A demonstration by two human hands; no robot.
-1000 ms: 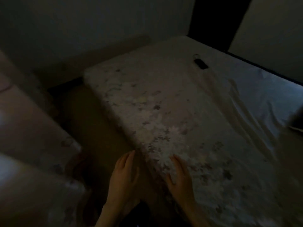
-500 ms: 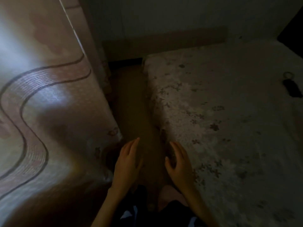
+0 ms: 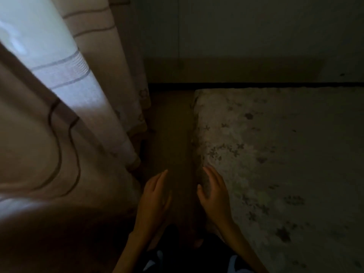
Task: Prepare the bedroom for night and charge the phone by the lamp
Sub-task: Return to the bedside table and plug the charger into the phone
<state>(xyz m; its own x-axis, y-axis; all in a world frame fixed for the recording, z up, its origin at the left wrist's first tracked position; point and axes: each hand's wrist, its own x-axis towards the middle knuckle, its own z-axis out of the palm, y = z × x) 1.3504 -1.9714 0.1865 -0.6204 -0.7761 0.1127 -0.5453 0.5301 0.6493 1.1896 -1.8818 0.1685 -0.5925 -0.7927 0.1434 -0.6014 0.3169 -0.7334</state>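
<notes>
Two bare hands hover empty, fingers loosely spread: left hand (image 3: pixel 155 196) nearest the pale striped fabric curtain (image 3: pixel 65 79) up-left, right hand (image 3: pixel 213 196) at the flower-patterned bed's (image 3: pixel 275 154) left edge. Neither phone nor lamp shows.

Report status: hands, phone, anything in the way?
Left hand and right hand open, holding nothing. No phone or lamp in view. Curtain close on the left, bed on the right.

We see the curtain (image 3: pixel 65 107) cut off at the left and top edges, the bed (image 3: pixel 285 164) at the right and bottom; our forearms leave the bottom edge.
</notes>
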